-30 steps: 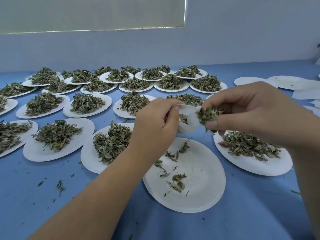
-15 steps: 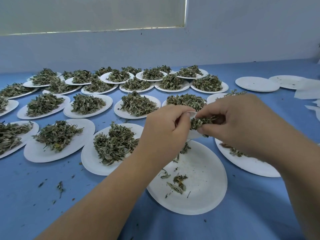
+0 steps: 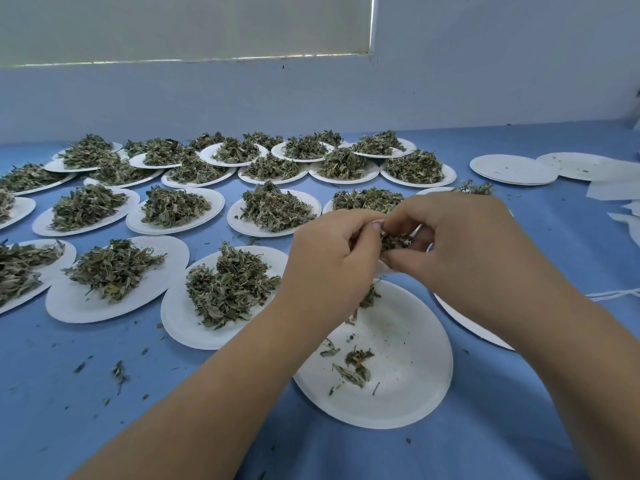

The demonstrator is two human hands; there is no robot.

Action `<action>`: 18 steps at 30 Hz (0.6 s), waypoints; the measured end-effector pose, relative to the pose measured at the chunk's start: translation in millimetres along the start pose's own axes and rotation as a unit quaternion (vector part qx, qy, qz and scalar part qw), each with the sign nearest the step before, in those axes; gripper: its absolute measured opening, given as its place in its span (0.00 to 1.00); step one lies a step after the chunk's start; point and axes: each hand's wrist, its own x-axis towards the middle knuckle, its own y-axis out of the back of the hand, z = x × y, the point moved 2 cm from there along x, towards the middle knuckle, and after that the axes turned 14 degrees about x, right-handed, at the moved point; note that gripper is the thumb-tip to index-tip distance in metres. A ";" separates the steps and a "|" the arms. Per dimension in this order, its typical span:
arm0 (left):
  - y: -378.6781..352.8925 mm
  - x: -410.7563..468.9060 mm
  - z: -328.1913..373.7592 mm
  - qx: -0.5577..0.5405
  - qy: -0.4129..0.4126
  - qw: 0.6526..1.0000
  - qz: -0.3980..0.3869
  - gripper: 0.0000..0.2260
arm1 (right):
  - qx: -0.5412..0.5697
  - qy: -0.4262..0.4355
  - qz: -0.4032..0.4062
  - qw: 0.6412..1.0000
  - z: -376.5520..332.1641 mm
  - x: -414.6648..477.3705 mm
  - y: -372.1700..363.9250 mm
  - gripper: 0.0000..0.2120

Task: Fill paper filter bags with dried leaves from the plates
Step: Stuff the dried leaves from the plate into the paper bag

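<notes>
My left hand (image 3: 329,261) and my right hand (image 3: 460,251) meet above a nearly bare white paper plate (image 3: 408,393) that carries only a few leaf scraps (image 3: 353,368). The left hand pinches a white paper filter bag, almost wholly hidden behind its fingers. The right hand's fingertips press a wad of dried leaves (image 3: 394,241) into the bag's mouth. A full plate of dried leaves (image 3: 225,289) lies just left of my left wrist. Another plate (image 3: 464,323) is mostly hidden under my right forearm.
Several more plates heaped with dried leaves (image 3: 273,209) cover the blue table (image 3: 104,410) to the left and back. Stacked bare plates (image 3: 512,169) and white filter papers (image 3: 613,188) lie at the far right. Leaf crumbs are scattered at the front left. A wall stands behind.
Both hands have dropped lower and come closer together. The right hand's leaves have gone from beside the bag into its mouth, and the bag is now almost hidden.
</notes>
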 end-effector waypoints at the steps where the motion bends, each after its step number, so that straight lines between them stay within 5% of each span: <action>1: 0.5 0.1 0.2 -0.004 0.002 1.000 -0.001 0.11 | 0.012 0.001 0.006 1.000 -0.5 -0.2 0.4 0.06; 7: -2.6 -0.8 0.4 -0.016 0.019 0.999 -0.033 0.11 | -0.053 0.039 0.019 0.998 -3.0 0.2 -4.0 0.02; 18: 2.7 0.6 3.1 -0.087 0.069 0.993 -0.038 0.12 | 0.005 0.107 0.046 0.993 -7.9 -3.5 -3.8 0.05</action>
